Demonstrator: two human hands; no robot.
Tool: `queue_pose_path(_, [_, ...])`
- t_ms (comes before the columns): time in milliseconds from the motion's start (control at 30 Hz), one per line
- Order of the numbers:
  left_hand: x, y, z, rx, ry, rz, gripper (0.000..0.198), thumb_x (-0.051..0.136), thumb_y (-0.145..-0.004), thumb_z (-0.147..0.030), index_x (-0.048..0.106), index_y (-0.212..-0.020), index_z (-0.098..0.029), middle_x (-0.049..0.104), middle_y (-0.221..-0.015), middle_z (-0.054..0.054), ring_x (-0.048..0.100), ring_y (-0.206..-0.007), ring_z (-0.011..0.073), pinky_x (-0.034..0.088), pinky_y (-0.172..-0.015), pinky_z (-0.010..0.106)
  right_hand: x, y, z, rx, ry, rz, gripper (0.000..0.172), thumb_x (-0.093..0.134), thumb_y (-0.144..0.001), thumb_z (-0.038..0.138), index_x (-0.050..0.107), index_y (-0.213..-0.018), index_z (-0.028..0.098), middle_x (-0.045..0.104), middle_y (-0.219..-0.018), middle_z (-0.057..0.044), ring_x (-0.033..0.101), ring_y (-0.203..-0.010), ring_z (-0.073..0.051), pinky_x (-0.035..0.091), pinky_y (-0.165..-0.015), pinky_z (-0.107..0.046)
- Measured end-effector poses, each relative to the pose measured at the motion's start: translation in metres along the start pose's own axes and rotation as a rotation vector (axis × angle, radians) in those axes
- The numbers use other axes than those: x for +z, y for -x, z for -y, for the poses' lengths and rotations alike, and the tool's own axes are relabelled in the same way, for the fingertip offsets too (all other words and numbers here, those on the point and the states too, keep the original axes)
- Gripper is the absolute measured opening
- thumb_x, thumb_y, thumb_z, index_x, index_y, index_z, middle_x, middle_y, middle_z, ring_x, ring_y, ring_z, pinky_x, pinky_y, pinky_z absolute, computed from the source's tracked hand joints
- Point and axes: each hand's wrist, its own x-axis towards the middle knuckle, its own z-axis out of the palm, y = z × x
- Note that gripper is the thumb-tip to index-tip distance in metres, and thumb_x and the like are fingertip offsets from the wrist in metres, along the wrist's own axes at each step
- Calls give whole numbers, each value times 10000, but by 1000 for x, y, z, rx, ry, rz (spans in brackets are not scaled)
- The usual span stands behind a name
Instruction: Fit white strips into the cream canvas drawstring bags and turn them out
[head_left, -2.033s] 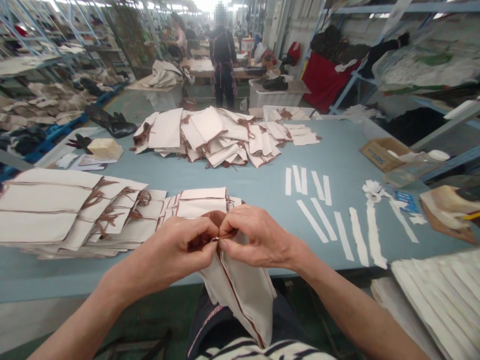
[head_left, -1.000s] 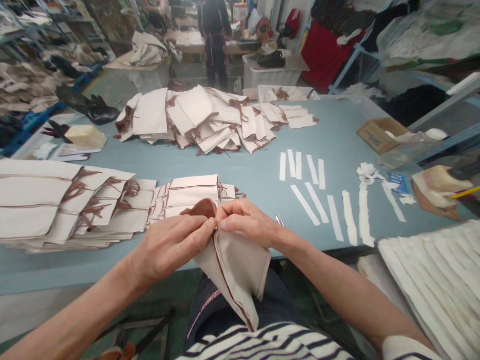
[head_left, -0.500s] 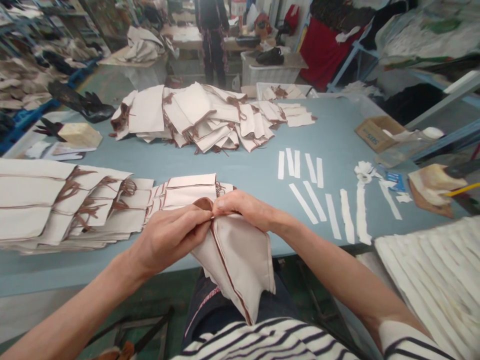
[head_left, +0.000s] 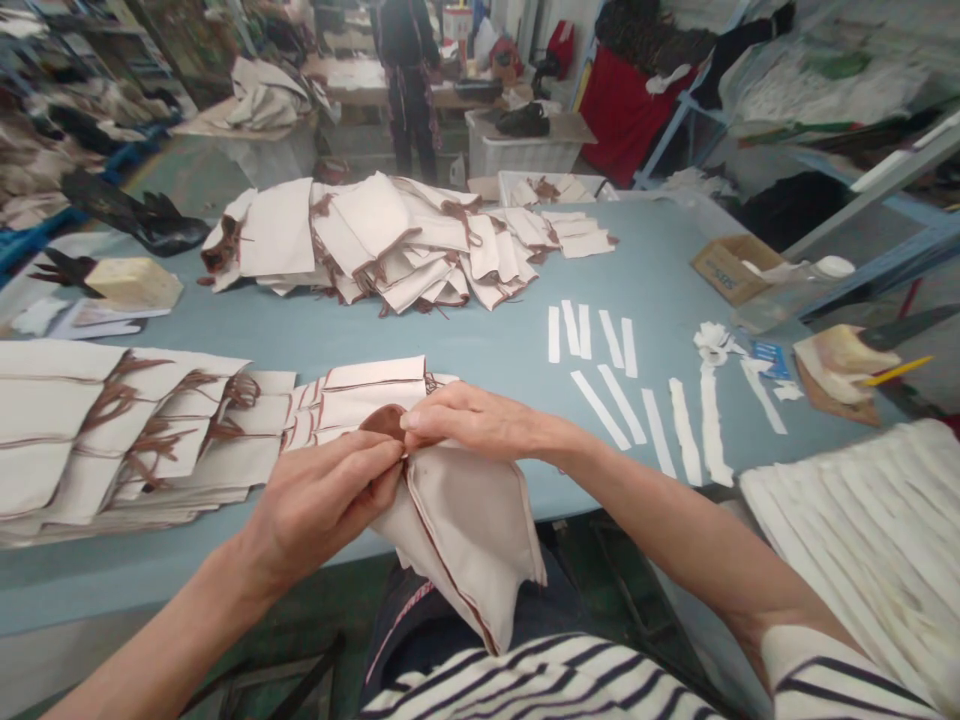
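Both my hands hold one cream cloth pouch (head_left: 465,530) with brown piping at the near edge of the blue table (head_left: 480,350). My left hand (head_left: 322,505) pinches its top corner from the left, fingers closed. From the right, my right hand (head_left: 469,420) presses down on the same corner, fingers together. The pouch hangs off the table edge over my lap. Just behind my hands lies a neat row of finished pouches (head_left: 187,420) with brown cords.
A loose heap of pouches (head_left: 390,240) sits mid-table. White paper strips (head_left: 622,380) lie to the right, with a cardboard box (head_left: 731,265) beyond. Folded white cloth (head_left: 862,550) is stacked at the near right. A person (head_left: 405,70) stands far behind the table.
My hands have lowered the pouch's top corner toward the table edge and shifted slightly left. The pouch body has spread wider below my hands. The view has tilted down.
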Motion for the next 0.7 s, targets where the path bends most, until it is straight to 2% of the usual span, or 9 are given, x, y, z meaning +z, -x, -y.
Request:
queue_pose_path(67, [-2,1,4,83,-59,8,124,578,-1045,-117,634,-1117,-201,822,-948,75,797,-790,174,626,-685,233,2,-1,3,49,-27,-30,410,464,-1043,408,609,-721,199,588,-754,6,526,-759,-150,429,-730,-274])
queue_pose_path(133, [-3,2,10,128,-85,9,131,559,-1055,-120,638,-1128,-196,822,-959,83,799,-788,181,637,-682,248,3,-3,5,135,-78,-26,436,546,-1011,510,597,-724,185,551,-715,18,476,-679,-126,384,-617,-253])
queue_pose_path(233, [-2,4,16,120,-92,-40,124,577,-1044,-100,647,-1116,-175,824,-950,101,799,-784,184,649,-703,261,4,-7,4,206,-163,17,521,735,-862,634,525,-708,183,451,-658,65,354,-588,-80,261,-509,-221])
queue_pose_path(300, [-2,5,17,113,-106,-72,119,606,-1026,-86,647,-1105,-164,825,-914,106,797,-764,185,648,-693,261,6,-10,0,203,-212,37,537,753,-838,649,526,-717,179,442,-661,74,333,-581,-71,246,-504,-214])
queue_pose_path(400, [0,5,14,103,-101,-81,143,631,-1002,-76,631,-1089,-189,824,-863,78,789,-723,180,635,-669,259,9,-12,-6,153,-232,11,511,762,-838,634,575,-755,166,462,-680,68,351,-600,-78,259,-518,-219])
queue_pose_path(500, [-1,4,13,-44,-45,-54,104,612,-1019,-137,625,-1078,-222,807,-823,30,759,-642,158,588,-609,236,7,-13,-8,65,-161,-16,450,761,-864,560,569,-751,169,413,-663,78,332,-609,-83,250,-536,-230])
queue_pose_path(600, [-5,1,18,-210,108,52,81,578,-1036,-240,657,-1056,-238,777,-768,-10,691,-536,126,502,-510,208,2,-14,-6,-41,2,18,348,662,-943,447,560,-747,178,413,-660,73,348,-612,-89,272,-571,-236])
queue_pose_path(700, [-14,-7,22,-255,337,192,122,569,-996,-208,687,-987,-236,742,-709,-43,645,-511,105,451,-479,187,1,-14,-2,-166,283,-35,230,617,-949,317,592,-764,183,478,-651,61,404,-607,-98,290,-599,-240])
